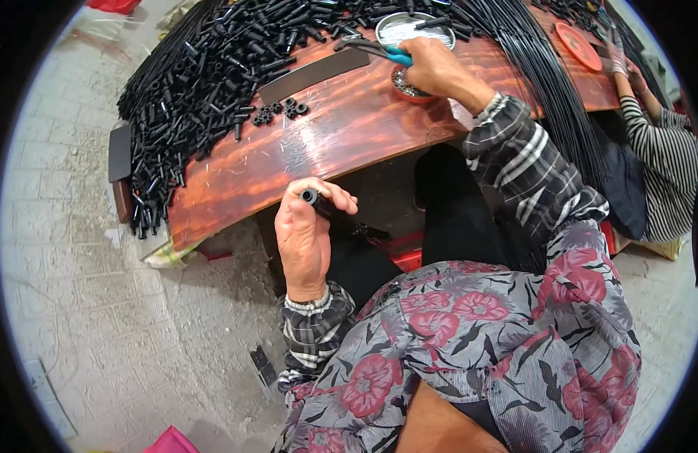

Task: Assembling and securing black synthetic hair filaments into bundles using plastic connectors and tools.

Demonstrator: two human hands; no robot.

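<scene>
My left hand [304, 238] is in front of the table's near edge, its fingers closed around a short black plastic tube [310, 196] whose open round end faces up. Over the table's far middle, my right hand [433, 66] grips pliers [390, 54] with teal handles, their dark jaws pointing left. Just below that hand stands a small red bowl [414, 93] of tiny shiny metal pieces, partly covered by the hand. Behind it sits a round metal dish [380, 32] with thin whitish pieces in it.
A large heap of black tubes [206, 90] covers the table's left and back. Small black rings [281, 112] lie beside a dark flat strip [316, 75]. Long black cables [526, 68] hang over the right edge. Farther right, a person in striped sleeves [654, 143] works near an orange-red plate [578, 47].
</scene>
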